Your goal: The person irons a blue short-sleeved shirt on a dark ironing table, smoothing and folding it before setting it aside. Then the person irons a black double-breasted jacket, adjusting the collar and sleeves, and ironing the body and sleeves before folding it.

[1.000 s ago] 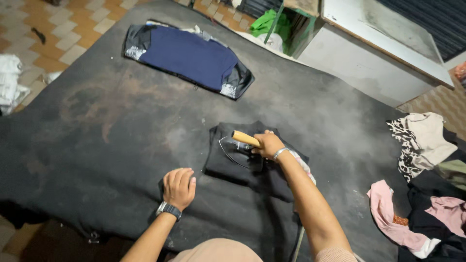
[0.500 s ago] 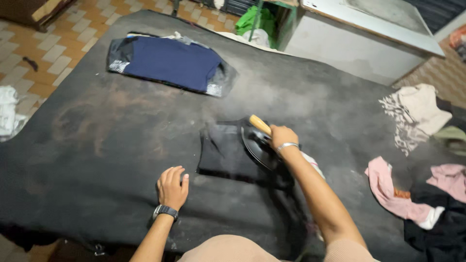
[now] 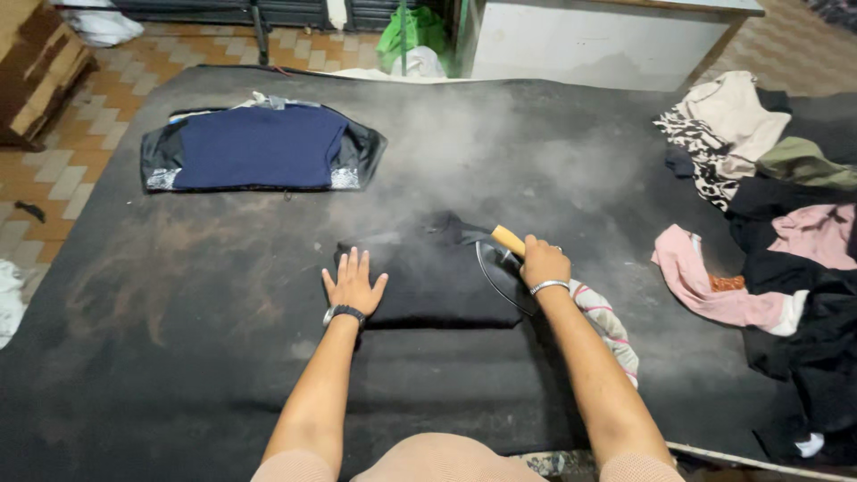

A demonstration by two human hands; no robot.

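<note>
A folded black garment (image 3: 428, 277) lies in the middle of the dark padded ironing table (image 3: 178, 295). My left hand (image 3: 353, 283), with a watch on the wrist, rests flat with fingers spread on the garment's left edge. My right hand (image 3: 543, 263), wearing a bracelet, grips the wooden handle of a metal iron (image 3: 500, 259) at the garment's right edge. Steam or smoke rises above the garment. A striped cloth-wrapped cord (image 3: 607, 321) runs beside my right forearm.
A folded navy and black garment (image 3: 259, 147) lies at the far left of the table. A heap of mixed clothes (image 3: 768, 214) covers the right side. A white counter (image 3: 598, 45) and green bag (image 3: 411, 27) stand behind. Tiled floor and a cardboard box (image 3: 36, 71) are at left.
My right hand has slid the iron from the garment's middle to its right edge. My left hand moved forward from the bare table onto the garment's left edge. Steam now rises.
</note>
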